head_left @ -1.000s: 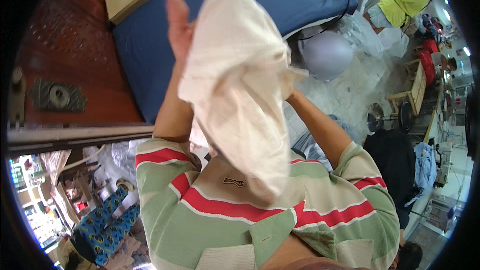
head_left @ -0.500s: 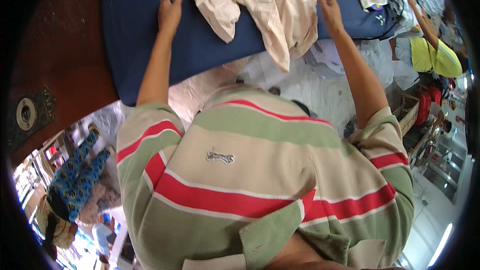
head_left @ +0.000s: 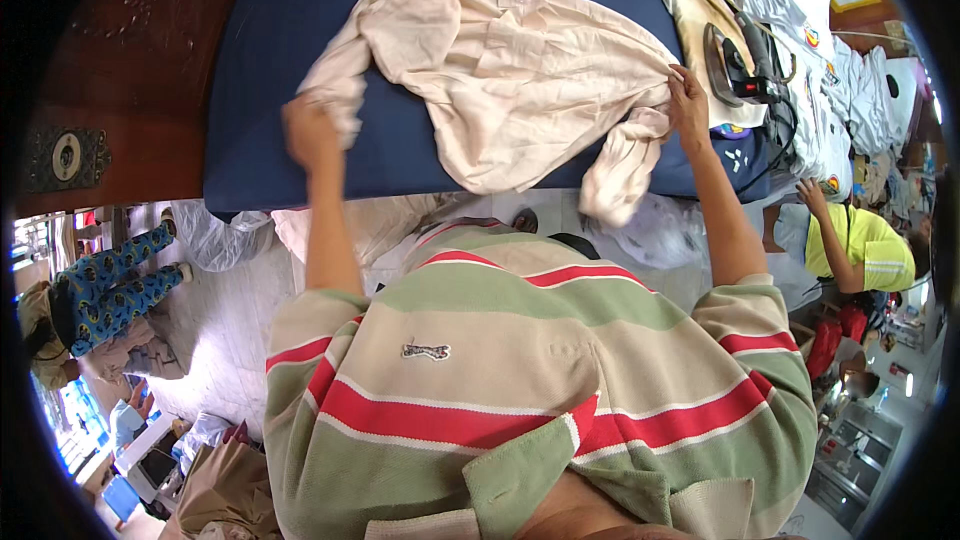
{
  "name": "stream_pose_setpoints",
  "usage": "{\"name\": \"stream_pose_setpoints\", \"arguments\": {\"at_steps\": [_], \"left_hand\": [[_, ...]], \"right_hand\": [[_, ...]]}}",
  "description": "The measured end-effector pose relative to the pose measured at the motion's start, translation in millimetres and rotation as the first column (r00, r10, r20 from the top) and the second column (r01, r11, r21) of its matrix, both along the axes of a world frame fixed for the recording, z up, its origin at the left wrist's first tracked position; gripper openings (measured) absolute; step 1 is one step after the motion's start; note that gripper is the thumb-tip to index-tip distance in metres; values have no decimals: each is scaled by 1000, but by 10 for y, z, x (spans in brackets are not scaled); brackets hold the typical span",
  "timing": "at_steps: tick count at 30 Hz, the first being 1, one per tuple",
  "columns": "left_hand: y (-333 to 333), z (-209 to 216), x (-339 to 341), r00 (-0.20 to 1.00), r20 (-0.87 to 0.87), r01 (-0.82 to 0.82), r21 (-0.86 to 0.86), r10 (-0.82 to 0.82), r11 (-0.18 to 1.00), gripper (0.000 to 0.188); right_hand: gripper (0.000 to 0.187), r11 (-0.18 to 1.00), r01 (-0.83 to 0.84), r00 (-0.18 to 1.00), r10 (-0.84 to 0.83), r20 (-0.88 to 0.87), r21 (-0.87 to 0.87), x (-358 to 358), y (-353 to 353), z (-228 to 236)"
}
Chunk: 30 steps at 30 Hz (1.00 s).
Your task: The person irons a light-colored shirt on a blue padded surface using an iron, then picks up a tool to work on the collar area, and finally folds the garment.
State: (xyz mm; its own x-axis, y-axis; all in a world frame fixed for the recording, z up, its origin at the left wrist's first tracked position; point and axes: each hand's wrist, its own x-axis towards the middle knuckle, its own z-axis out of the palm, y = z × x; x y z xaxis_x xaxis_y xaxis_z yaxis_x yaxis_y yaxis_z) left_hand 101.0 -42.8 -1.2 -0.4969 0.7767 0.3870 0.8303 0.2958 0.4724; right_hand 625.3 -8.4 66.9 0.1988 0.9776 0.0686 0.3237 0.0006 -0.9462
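A pale beige long-sleeved shirt (head_left: pixel 520 80) lies spread and wrinkled across the navy-covered table (head_left: pixel 270 60). My left hand (head_left: pixel 314 130) grips the sleeve at the shirt's left side, its fingers closed and slightly blurred. On the right, my right hand (head_left: pixel 686 105) pinches the shirt's edge between thumb and fingers. Below that hand the other sleeve hangs bunched over the table's near edge, smeared by motion. A small label patch (head_left: pixel 518 0) shows near the shirt's far edge.
An iron (head_left: pixel 735 70) rests on a tan cloth right of the shirt, its cord looping beside it. White printed garments (head_left: pixel 810 50) are piled farther right. A person in yellow (head_left: pixel 865 245) works at the right; another in blue patterned trousers (head_left: pixel 115 270) is at the left.
Both hands were open beside the shirt; now each holds part of it. The shirt has been spread wider and more of it shows. The view has shifted too.
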Motion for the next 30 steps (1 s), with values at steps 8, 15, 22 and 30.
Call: {"name": "stream_pose_setpoints", "arguments": {"at_steps": [8, 15, 22, 30], "left_hand": [[-659, 129, -371, 801, -211, -562, 58, 560, 825, 39], [697, 481, 1529, 895, -83, 445, 153, -437, 882, 39], [1487, 642, 2013, 897, -57, 237, -774, -439, 586, 52], [373, 923, 1813, 741, -21, 664, 168, -671, 728, 18]], "right_hand": [[26, 590, -696, 668, 741, -70, -409, 303, -496, -23], [34, 970, -239, 923, 241, 299, -44, -165, 393, -42], [28, 808, -582, 567, 482, 668, -90, -908, 719, -527], [13, 873, -437, 890, 454, -35, 219, -544, 717, 304]]}}
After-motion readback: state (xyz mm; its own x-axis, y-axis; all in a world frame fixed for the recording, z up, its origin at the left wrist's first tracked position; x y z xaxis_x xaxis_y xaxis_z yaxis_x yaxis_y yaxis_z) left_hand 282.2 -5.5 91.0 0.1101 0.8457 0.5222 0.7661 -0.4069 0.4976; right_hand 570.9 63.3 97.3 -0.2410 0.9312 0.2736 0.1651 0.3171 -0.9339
